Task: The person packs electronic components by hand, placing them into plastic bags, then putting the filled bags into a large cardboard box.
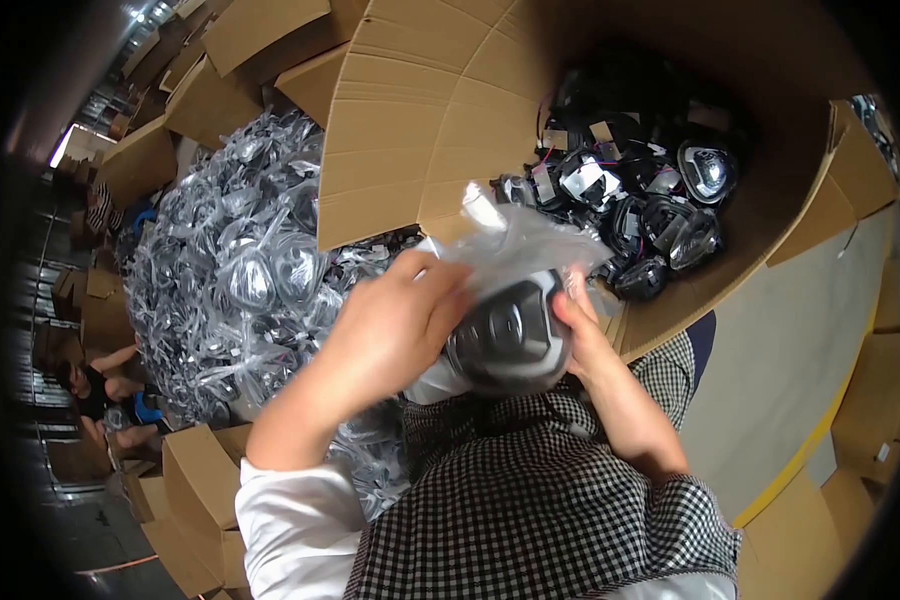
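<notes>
In front of my body I hold a rounded black lamp-like unit (507, 335) with a pale grey rim. My right hand (582, 325) grips its right side, thumb on the rim. A clear plastic bag (530, 245) lies bunched over the top of the unit, its loose end pointing up toward the carton. My left hand (395, 315) is closed at the bag's left side, fingers pinching the plastic; it is slightly blurred. Just beyond, an open cardboard carton (420, 120) contains several unbagged black lamp units (707, 170) with shiny lenses and thin wires.
To my left rises a large heap of plastic-bagged units (240, 260). Cardboard boxes (205, 480) stand around it. Farther left, a person (105, 395) in dark clothing sits by the heap. A yellow line (790, 475) runs along the grey floor (770, 350) on the right.
</notes>
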Demonstrator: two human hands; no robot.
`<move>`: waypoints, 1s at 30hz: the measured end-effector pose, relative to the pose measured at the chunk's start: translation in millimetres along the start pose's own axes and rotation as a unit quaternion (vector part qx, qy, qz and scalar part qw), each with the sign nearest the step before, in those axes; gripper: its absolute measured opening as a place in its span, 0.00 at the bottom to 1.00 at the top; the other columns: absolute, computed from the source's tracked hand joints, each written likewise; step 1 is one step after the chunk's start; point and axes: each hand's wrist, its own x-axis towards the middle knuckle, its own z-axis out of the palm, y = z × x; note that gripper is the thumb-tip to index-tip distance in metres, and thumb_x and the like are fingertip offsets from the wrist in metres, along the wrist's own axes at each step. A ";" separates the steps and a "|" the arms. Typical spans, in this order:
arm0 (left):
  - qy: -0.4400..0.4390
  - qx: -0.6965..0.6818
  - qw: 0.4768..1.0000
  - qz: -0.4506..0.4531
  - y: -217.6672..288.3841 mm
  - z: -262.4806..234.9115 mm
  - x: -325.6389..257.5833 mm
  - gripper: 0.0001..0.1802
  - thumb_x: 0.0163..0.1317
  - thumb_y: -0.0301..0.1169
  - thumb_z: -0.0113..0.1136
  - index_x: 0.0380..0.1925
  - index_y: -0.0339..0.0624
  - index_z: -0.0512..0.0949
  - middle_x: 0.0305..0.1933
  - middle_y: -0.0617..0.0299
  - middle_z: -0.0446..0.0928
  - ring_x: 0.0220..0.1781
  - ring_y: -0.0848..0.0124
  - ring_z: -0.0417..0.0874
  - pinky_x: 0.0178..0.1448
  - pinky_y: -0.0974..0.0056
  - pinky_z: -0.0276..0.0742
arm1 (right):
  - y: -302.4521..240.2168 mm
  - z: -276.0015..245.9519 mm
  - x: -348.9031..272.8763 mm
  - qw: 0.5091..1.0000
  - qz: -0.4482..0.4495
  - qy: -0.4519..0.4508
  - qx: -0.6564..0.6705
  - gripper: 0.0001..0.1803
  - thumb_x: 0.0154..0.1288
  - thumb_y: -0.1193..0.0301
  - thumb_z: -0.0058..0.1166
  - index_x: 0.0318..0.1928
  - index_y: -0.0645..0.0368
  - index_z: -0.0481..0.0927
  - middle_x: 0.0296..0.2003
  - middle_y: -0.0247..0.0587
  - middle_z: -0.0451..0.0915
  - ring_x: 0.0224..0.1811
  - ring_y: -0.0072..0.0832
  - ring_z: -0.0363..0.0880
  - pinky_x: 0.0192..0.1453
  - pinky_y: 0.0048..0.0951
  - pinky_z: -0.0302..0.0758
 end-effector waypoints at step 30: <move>0.135 -0.722 0.661 -0.151 -68.8 94.9 -85.2 0.10 0.59 0.31 0.62 0.38 0.40 0.74 0.26 0.66 0.70 0.25 0.75 0.70 0.41 0.63 0.77 | -50.9 -106.4 22.3 0.880 0.075 0.237 -0.405 0.14 0.63 0.68 0.59 0.48 0.58 0.79 0.31 0.27 0.79 0.22 0.16 0.70 0.24 0.17 0.69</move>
